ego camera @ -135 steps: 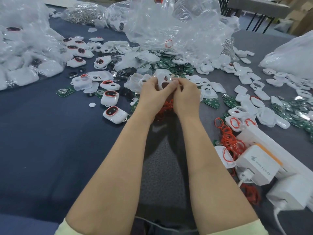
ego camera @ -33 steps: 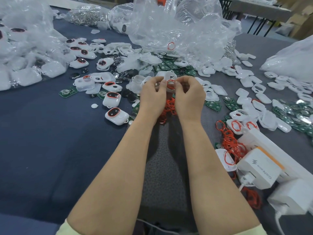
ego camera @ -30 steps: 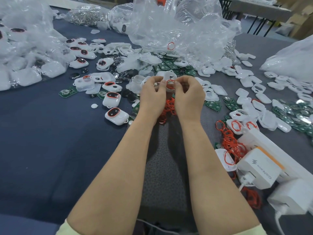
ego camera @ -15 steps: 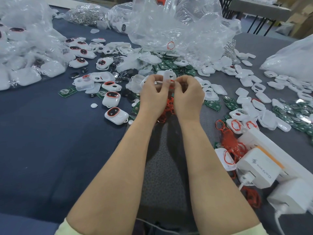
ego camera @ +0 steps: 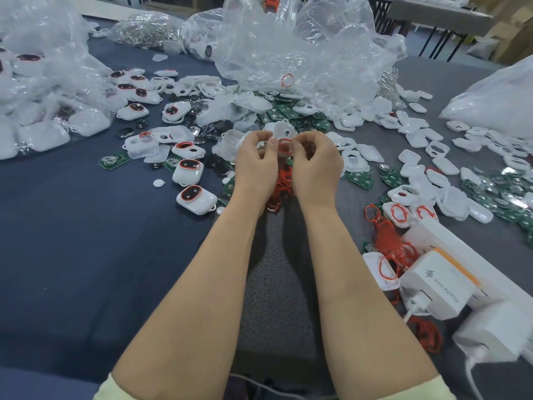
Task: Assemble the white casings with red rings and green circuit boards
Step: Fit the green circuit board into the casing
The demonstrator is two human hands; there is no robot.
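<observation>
Desk: our desk (ego camera: pixel 86 255) is strewn with parts.
Hands: our left hand (ego camera: pixel 255 166) and right hand (ego camera: pixel 315 166) pinch one white casing (ego camera: pixel 284 131), held above the heap.
Ring: red ring (ego camera: pixel 285 145) half seated.
Advice: we should press evenly around its groove.

Ring's finally showing on the casing, hands opened up a bit

Compared to a few seconds back, when both hands were bunched tight over the white casing (ego camera: pixel 282 131), the left hand (ego camera: pixel 253 160) and right hand (ego camera: pixel 314 161) now sit slightly apart, and the red ring (ego camera: pixel 285 145) shows between the fingertips, just at 6 o'clock of the casing's hole. Half a second ago the casing sat nearly edge-on; now it's tipped up, face toward the camera.
</observation>
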